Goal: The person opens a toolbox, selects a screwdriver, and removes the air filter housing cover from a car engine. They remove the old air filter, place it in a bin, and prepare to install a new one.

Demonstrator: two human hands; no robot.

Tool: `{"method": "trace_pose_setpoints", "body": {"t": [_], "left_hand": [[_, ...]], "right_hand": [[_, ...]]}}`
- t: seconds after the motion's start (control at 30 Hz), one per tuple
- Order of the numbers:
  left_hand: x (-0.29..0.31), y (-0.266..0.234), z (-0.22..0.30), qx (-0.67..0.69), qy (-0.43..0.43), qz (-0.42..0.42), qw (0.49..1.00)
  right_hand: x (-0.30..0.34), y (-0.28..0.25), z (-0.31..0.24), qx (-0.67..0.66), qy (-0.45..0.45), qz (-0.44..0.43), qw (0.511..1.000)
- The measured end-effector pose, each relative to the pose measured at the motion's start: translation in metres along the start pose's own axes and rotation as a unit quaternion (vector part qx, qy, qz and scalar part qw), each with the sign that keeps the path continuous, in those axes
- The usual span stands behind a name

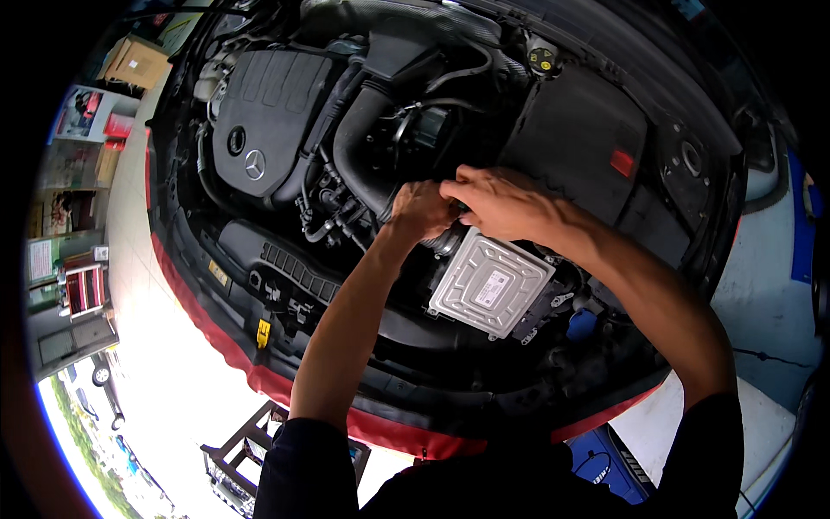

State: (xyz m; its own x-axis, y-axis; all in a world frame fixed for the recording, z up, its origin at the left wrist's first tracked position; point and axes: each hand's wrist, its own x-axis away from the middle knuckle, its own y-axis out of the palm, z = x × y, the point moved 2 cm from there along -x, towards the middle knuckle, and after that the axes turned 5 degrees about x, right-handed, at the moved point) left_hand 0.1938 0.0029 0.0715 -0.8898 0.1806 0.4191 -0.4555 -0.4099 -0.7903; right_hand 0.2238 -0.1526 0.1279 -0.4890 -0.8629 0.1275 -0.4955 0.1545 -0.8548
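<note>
Both hands meet over the middle of an open car engine bay, just beyond a silver ribbed control unit [493,284] with a white label. My left hand [424,210] is closed, its fingers curled down at the end of a thick black air hose [356,143]. My right hand [494,201] is closed too, thumb and fingers pinched together right against the left hand. A small dark piece shows between the hands, but what they grip is hidden. Below them, a ribbed duct [445,242] runs beside the control unit.
A black engine cover [275,121] lies at the left. To the right is a large black box cover [581,138] with a red label. A blue cap [582,325] and a yellow tag [263,334] sit nearer the front. Red cloth [233,350] edges the bay.
</note>
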Motion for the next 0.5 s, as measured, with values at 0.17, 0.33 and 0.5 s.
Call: {"method": "trace_pose_setpoints", "body": {"t": [0.17, 0.33, 0.5], "left_hand": [[-0.004, -0.001, 0.009, -0.020, -0.009, -0.017, 1.000], [-0.009, 0.011, -0.014, -0.031, 0.012, 0.024, 0.999], [-0.005, 0.003, -0.008, -0.001, -0.036, 0.000, 0.999]], "right_hand": [[-0.003, -0.017, -0.001, 0.129, -0.007, -0.028, 0.991], [-0.004, -0.009, -0.003, 0.033, -0.007, 0.113, 0.993], [-0.013, -0.013, 0.008, 0.041, -0.119, -0.011, 0.992]]}}
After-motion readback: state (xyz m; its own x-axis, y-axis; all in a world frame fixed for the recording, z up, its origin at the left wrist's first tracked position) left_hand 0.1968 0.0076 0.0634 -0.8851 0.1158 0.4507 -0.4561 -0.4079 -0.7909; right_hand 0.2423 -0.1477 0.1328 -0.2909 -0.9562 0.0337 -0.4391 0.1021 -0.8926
